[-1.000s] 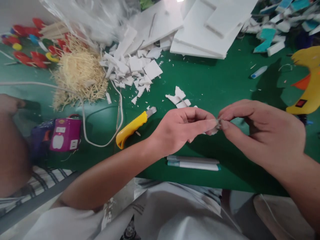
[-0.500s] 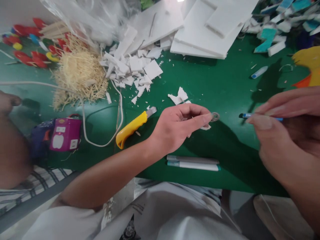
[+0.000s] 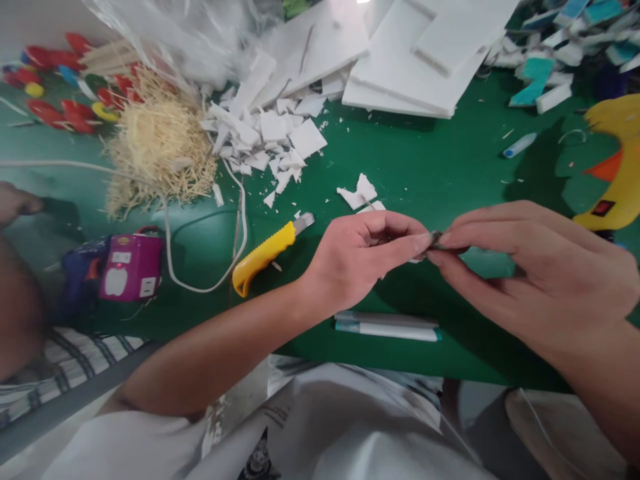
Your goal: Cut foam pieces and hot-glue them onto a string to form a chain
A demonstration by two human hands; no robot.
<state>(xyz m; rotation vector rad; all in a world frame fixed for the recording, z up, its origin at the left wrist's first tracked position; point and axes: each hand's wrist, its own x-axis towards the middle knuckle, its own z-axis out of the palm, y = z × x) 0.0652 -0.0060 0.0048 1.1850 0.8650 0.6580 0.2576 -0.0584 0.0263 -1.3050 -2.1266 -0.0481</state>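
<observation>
My left hand (image 3: 360, 257) is closed, thumb and forefinger pinching a small grey ring-like piece (image 3: 436, 237) at the fingertips. From the other side my right hand (image 3: 535, 267) pinches the same piece between thumb and fingers, so most of it is covered. A bit of white scrap shows under my left fingers. Below my hands lie two markers (image 3: 387, 327), side by side on the green table (image 3: 425, 157). A yellow box cutter (image 3: 265, 257) with its blade out rests left of my left hand. Torn white foam scraps (image 3: 361, 192) lie just beyond it.
White foam sheets (image 3: 405, 80) and a heap of foam bits (image 3: 273, 137) lie at the back. Farther left are wood shavings (image 3: 160, 153), a white cable (image 3: 207, 291) and a purple box (image 3: 133, 267). A yellow glue gun (image 3: 617, 160) is at right. Another person's hand (image 3: 17, 202) appears far left.
My right hand has moved left to meet my left hand and now pinches the grey piece. The blue pen it held is no longer visible in its fingers. My left hand stays nearly in place.
</observation>
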